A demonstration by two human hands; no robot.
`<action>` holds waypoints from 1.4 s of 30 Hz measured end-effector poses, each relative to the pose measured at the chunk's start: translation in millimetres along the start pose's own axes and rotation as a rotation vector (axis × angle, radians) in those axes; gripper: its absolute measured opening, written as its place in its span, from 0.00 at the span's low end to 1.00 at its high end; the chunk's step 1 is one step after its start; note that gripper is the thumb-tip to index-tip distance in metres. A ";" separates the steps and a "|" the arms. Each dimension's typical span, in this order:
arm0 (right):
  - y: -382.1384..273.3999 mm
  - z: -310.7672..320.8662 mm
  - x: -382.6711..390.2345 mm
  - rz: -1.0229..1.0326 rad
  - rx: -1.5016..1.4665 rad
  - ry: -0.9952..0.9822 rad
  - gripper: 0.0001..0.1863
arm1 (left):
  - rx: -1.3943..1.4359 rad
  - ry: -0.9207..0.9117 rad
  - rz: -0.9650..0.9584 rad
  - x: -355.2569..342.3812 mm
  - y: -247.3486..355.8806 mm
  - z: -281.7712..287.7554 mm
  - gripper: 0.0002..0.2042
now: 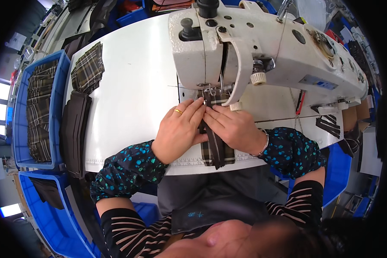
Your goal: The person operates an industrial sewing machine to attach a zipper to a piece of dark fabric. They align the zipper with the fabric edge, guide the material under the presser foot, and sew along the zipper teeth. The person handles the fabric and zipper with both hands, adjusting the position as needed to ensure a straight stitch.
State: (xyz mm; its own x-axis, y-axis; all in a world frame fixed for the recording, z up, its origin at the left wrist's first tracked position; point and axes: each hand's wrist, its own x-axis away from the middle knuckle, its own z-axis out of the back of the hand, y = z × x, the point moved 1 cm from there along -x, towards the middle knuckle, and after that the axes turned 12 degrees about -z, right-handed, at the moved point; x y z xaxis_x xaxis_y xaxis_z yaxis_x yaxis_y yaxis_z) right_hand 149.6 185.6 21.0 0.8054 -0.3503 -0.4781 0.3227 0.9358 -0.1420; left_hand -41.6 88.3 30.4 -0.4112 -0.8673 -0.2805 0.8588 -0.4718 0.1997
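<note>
A dark brown zipper [216,150] lies lengthwise on a plaid fabric piece [229,155], its upper end under the presser foot of the white sewing machine [189,60]. From the left, my left hand [178,127] rests with its fingers stretched along the zipper, fingertips close to the metal slider [205,102] and thumb apart, lower down. My right hand [236,129] grips the zipper's right edge with bent fingers; its thumb is hidden. Both hands are just in front of the foot. The needle point cannot be made out.
Plaid pieces [88,69] and a stack of dark brown pieces [75,129] lie on the table's left side. A blue bin [59,107] holds more plaid fabric. Another blue bin [64,223] stands below. A red cutter [300,102] lies right of the machine head.
</note>
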 end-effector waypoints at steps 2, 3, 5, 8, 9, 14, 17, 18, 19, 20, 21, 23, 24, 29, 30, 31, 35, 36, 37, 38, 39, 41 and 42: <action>0.5 0.5 0.7 -0.004 -0.003 -0.009 0.20 | -0.033 0.027 0.011 -0.9 1.7 2.4 0.40; 0.0 1.0 1.8 -0.013 0.003 -0.017 0.20 | -0.050 0.041 0.018 -1.5 2.7 3.6 0.40; -0.3 2.3 1.3 -0.023 0.015 -0.015 0.20 | -0.039 0.029 0.019 -1.3 2.9 3.7 0.39; -0.2 4.8 -1.8 -0.024 0.037 0.006 0.20 | -0.052 0.025 0.002 0.5 1.7 1.8 0.37; -0.2 5.0 -1.8 -0.023 0.046 0.007 0.20 | -0.061 0.025 -0.006 1.4 1.1 1.1 0.37; 0.5 0.8 2.4 -0.015 0.087 -0.023 0.20 | -0.087 0.007 -0.006 0.7 0.9 2.9 0.36; 1.7 -0.8 4.0 -0.025 0.100 -0.036 0.20 | -0.100 0.005 -0.005 0.2 1.2 2.6 0.36; 1.5 -0.6 3.4 -0.022 0.101 -0.026 0.20 | -0.105 0.006 -0.007 0.0 1.0 2.7 0.36; 1.2 -0.3 2.9 -0.020 0.101 -0.016 0.20 | -0.104 0.012 -0.007 -0.1 0.9 2.7 0.36; 0.4 0.4 2.8 -0.030 0.099 -0.025 0.20 | -0.103 0.019 -0.007 -0.3 0.9 2.8 0.36; -1.0 1.5 3.1 -0.043 0.098 -0.033 0.19 | -0.102 0.024 -0.009 -0.7 0.9 3.0 0.36; -3.0 2.0 3.5 -0.058 0.101 -0.037 0.19 | -0.095 0.019 0.015 -2.1 2.5 5.9 0.36; -3.8 1.8 3.5 -0.060 0.105 -0.032 0.19 | -0.091 0.016 0.026 -2.7 3.0 6.9 0.36; -3.6 1.6 3.8 -0.046 0.121 -0.001 0.16 | -0.153 0.024 -0.004 -0.3 7.5 5.3 0.33; -1.8 -0.1 4.2 -0.032 0.117 0.011 0.16 | -0.181 0.042 -0.025 1.0 8.8 4.5 0.32; -0.7 -0.7 4.8 -0.018 0.114 0.024 0.15 | -0.175 0.074 -0.049 2.0 9.8 4.1 0.30; -2.1 2.7 4.5 -0.034 0.063 -0.032 0.17 | -0.198 0.147 -0.186 8.5 14.9 3.4 0.22; -1.4 2.2 4.1 -0.033 0.063 -0.036 0.16 | -0.217 0.154 -0.230 9.7 16.1 3.6 0.20; -0.6 1.5 3.7 -0.031 0.063 -0.041 0.16 | -0.230 0.198 -0.281 8.4 17.5 4.3 0.16; 0.5 0.3 3.5 -0.029 0.066 -0.026 0.16 | -0.258 0.236 -0.320 7.2 18.0 2.8 0.15; 1.7 -1.5 3.5 -0.026 0.068 -0.011 0.15 | -0.286 0.274 -0.357 6.3 17.9 -0.3 0.15; 1.8 -2.4 3.4 -0.023 0.075 0.005 0.15 | -0.285 0.317 -0.420 7.0 16.2 -4.1 0.15; 1.7 -2.4 3.5 -0.022 0.081 0.005 0.15 | -0.272 0.309 -0.437 7.1 15.7 -4.1 0.15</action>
State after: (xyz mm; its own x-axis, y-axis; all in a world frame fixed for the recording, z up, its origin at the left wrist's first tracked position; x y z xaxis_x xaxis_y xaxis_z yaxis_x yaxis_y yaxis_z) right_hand 151.8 186.0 17.0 0.7951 -0.3706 -0.4801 0.3800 0.9214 -0.0818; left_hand -29.7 75.4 27.7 -0.6710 -0.4966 -0.5505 0.6944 -0.6813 -0.2318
